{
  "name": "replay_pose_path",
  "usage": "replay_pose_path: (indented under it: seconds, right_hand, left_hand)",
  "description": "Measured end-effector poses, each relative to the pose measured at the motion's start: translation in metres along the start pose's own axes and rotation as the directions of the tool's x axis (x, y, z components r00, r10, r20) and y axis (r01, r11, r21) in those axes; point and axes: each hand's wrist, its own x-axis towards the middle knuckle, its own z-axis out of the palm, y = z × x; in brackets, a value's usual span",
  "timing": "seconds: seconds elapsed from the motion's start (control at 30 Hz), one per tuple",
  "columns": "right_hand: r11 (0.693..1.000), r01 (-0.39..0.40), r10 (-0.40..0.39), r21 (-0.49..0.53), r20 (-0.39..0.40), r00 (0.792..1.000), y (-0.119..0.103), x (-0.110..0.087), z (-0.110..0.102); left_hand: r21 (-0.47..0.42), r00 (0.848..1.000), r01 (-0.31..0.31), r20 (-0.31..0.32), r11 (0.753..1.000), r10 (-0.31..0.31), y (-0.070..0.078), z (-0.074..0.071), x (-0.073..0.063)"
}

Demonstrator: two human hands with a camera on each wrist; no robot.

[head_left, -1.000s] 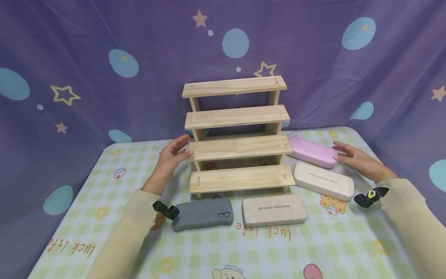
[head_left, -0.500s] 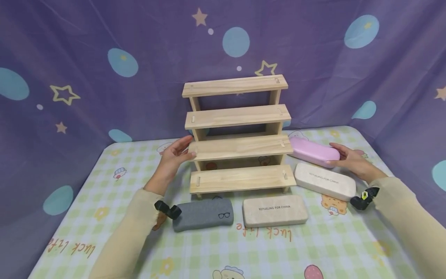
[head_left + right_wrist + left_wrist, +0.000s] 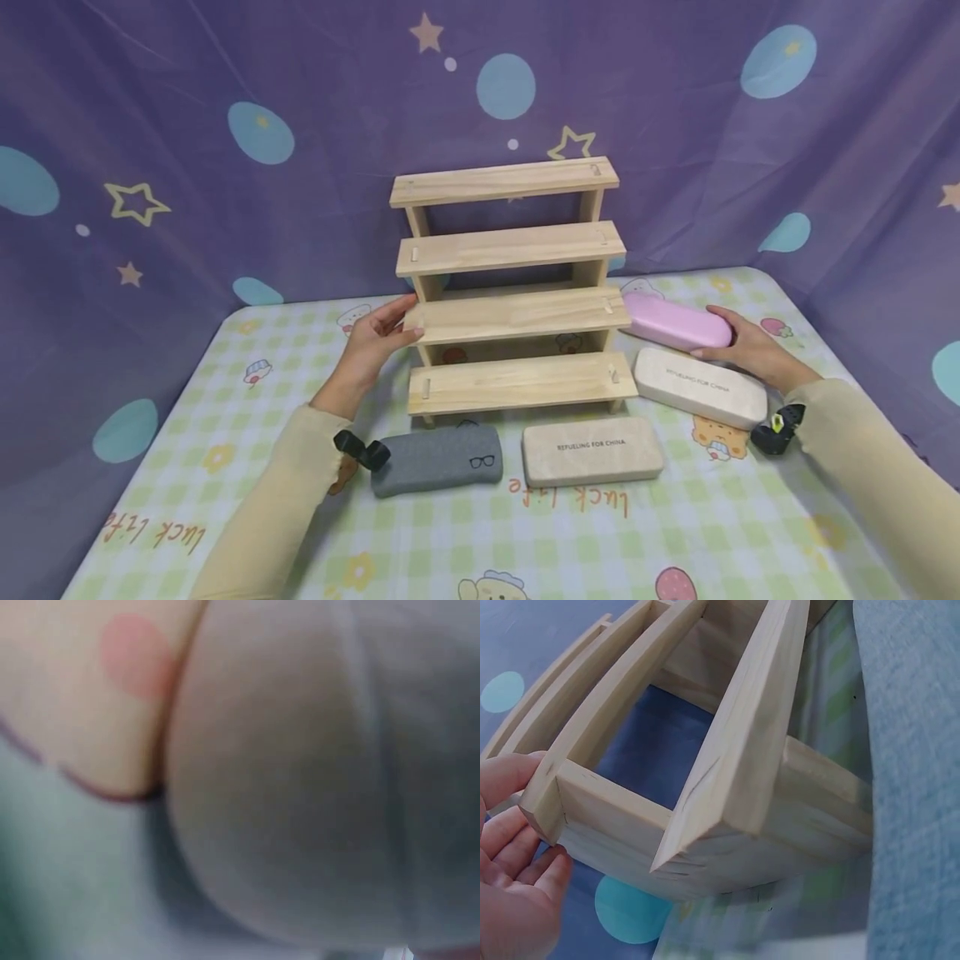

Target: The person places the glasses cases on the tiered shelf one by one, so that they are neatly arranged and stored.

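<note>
Right hand point(image 3: 756, 348) grips pink case point(image 3: 672, 322) — cream case point(image 3: 701, 390) alongside.

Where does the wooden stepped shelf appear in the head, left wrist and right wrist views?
Head: the wooden stepped shelf stands at centre, behind the grey and beige cases.
Left wrist: the shelf runs from the left edge across the upper middle, close up.
Right wrist: not in it; a blurred pale case fills most.
Shared landmark: the printed tablecloth, blurred in the right wrist view.
</note>
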Motion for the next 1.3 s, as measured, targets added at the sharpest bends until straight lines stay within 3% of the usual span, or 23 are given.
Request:
replay_pose_path:
  seconds: [0.3,0.63,0.97,1.3]
  right_hand:
    - [0.998,0.0,-0.005,-0.062,-0.081,0.997,0.004,0.003,0.004]
    - [0.995,0.03,-0.046,-0.097,-0.171,0.984,0.005,0.0,0.008]
    - [1.0,-0.009,0.007,-0.005,-0.23,0.973,0.013,-0.003,0.004]
    - [0.974,0.07,-0.001,0.216,-0.302,0.953,0.017,-0.012,-0.002]
  left_hand:
    - [0.011,1.0,0.004,-0.005,1.0,-0.004,-0.001,0.0,-0.001]
    - [-0.021,0.999,-0.036,-0.01,0.999,0.036,-0.006,0.001,-0.001]
    - [-0.07,0.999,-0.053,0.002,0.996,0.053,-0.009,0.0,-0.003]
    - [-0.07,0.999,-0.043,-0.002,0.997,0.043,-0.01,0.0,-0.002]
